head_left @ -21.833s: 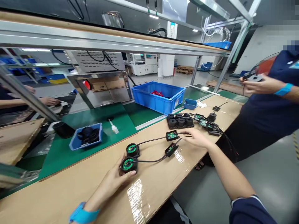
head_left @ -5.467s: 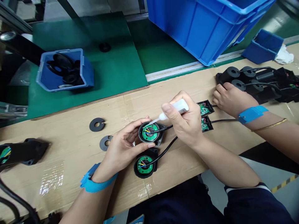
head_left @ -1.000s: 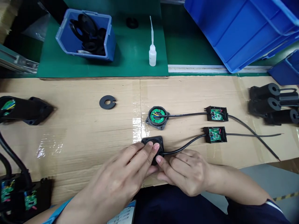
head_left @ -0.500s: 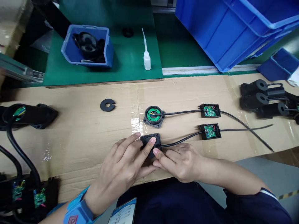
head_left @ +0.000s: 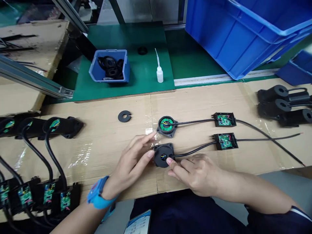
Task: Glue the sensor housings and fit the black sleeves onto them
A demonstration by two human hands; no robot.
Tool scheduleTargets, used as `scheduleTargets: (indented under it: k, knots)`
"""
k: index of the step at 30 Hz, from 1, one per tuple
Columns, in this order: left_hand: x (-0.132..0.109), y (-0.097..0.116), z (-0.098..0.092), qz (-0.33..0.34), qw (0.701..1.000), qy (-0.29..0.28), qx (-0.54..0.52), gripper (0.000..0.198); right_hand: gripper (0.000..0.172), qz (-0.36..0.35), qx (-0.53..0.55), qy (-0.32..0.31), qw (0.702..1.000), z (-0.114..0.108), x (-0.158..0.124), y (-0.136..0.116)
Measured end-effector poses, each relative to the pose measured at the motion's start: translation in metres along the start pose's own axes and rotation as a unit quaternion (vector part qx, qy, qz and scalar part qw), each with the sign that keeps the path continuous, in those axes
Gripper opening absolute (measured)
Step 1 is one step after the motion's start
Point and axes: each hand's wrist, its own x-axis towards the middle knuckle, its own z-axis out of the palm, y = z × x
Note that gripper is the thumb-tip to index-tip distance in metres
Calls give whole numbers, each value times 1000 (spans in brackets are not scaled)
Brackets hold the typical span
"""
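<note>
A black square housing lies on the cardboard, with a flat black ring in its top and thin coloured wires at the ring's hole. My right hand has its thumb on the housing's right edge beside the cable, its other fingers curled. My left hand is open at the housing's left side, thumb tip beside its edge, fingers apart. A black cable runs from the housing to a small black box with a green circuit board. Behind sits a second housing, its round green board uncovered, cabled to another box.
A loose slotted black ring lies left of the housings. Cabled black cylinders stand at left, more cylinders at right. Behind are a blue bin of black rings, a white squeeze bottle and a large blue crate.
My left hand has lifted off the housing and drawn left, uncovering the ring in its top. My right hand stays at the cable side. The view has shifted left.
</note>
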Motion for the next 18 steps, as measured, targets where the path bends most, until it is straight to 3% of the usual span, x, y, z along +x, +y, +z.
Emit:
scheduleTargets:
  k: [2,4,9,13,16,18]
  knots:
    - [8,1,4,-27,991,-78,-108,56,28,3,-4,-26,1000,-3,1,-1]
    - [14,1,9,-31,978,-118,-170,57,29,1,-10,-57,998,-7,3,-1]
    - [6,5,19,-67,978,-62,-188,34,31,-9,-8,-125,992,-18,10,1]
    - [-4,12,23,-72,986,-21,-146,27,32,-20,1,-128,992,-23,14,6]
    - [4,11,19,-58,990,-30,-126,28,32,-32,-3,-117,993,-23,16,7]
    - [17,8,10,-48,992,-3,-115,22,33,-30,-6,-116,993,-24,18,6]
